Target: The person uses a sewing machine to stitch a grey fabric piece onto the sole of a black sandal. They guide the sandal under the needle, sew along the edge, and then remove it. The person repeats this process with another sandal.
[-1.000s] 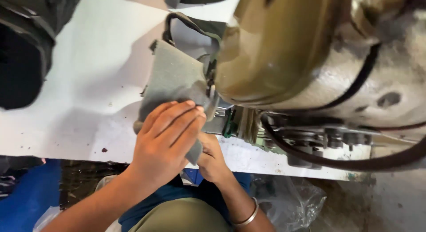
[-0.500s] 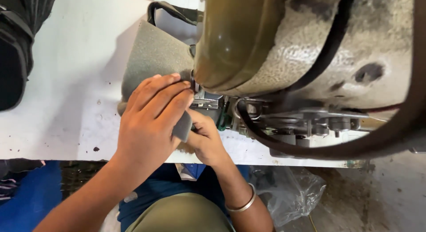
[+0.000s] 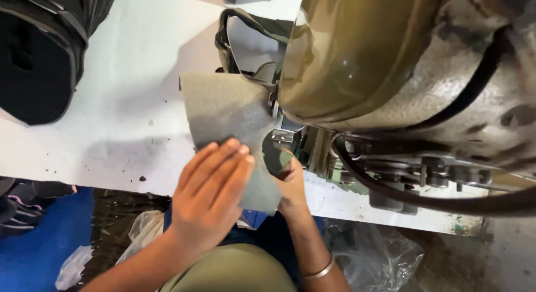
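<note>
Left hand [image 3: 209,200] lies flat, fingers extended, on the olive fabric piece [image 3: 231,121]; right hand [image 3: 290,183] pinches its edge at 3 o'clock. The sewing machine [image 3: 391,63] overhangs the white table [image 3: 128,80]; a black bag [image 3: 42,52] sits at 10 o'clock.

Grey-green fabric piece [image 3: 223,110] being pressed flat on white table [image 3: 111,102] by left hand [image 3: 212,194]. Fabric's lower edge being pinched by right hand [image 3: 287,177] beside olive sewing machine [image 3: 391,63]. Black bag [image 3: 39,52] lying at far left.
</note>
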